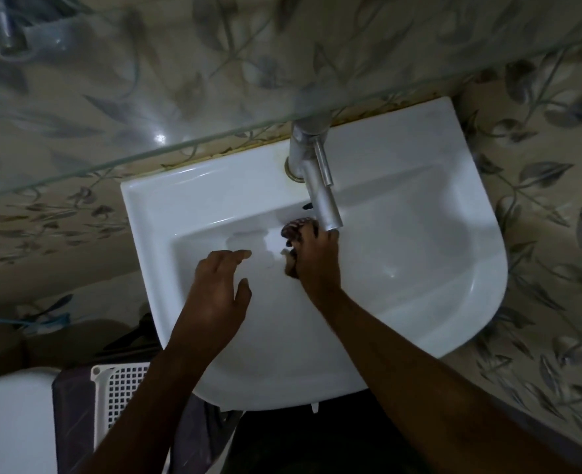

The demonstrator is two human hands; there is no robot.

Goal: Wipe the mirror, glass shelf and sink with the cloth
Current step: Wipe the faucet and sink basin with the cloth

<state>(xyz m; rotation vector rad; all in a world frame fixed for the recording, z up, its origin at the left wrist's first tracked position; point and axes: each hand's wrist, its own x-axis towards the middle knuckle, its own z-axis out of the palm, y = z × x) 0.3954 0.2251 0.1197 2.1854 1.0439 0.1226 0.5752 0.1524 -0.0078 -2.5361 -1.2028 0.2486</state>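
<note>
Both hands are over the sink: the right hand clutches the bunched cloth under the tap, the left hand hovers spread. Best to press flat and sweep outward from the tap toward the near rim.

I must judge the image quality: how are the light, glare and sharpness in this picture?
Head view: dim overall; the white sink is the brightest part; small glare spots sit on the glass shelf; the cloth in the right hand is slightly blurred; wide-angle bending curves the shelf edge.
</note>
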